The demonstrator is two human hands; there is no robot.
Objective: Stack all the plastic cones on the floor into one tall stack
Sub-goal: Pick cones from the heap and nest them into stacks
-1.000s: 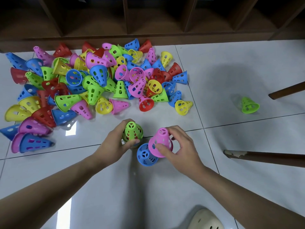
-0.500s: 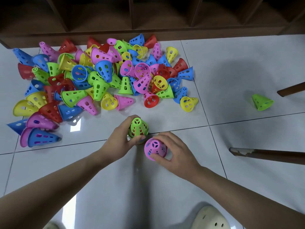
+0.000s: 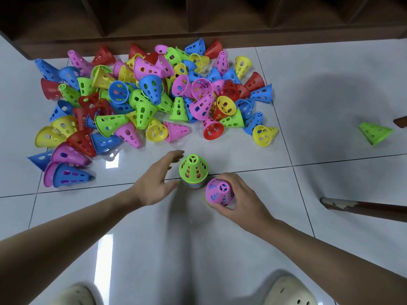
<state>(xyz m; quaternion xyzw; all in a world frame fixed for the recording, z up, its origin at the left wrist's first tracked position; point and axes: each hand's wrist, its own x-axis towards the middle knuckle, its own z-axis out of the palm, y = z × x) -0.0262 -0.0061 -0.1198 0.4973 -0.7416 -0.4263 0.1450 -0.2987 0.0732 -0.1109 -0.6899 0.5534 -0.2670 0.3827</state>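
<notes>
A stack of cones topped by a green cone (image 3: pixel 193 169) stands upright on the white tiled floor. My left hand (image 3: pixel 157 181) hovers just left of it with fingers extended, apart from the green cone. To the right, my right hand (image 3: pixel 241 198) grips a pink cone (image 3: pixel 219 191) that sits over a blue one, standing on the floor. A large pile of loose cones (image 3: pixel 143 102) in pink, blue, green, yellow and red lies beyond. One lone green cone (image 3: pixel 375 133) lies on its side far right.
A dark wooden shelf unit (image 3: pixel 198 16) runs along the back edge of the floor. Two brown wooden legs (image 3: pixel 363 209) lie or reach in from the right. My two pale shoes (image 3: pixel 288 291) show at the bottom of the view.
My left hand has let go of the green-topped stack and opened beside it. My right hand has set the pink cone down over the blue one and still grips it.
</notes>
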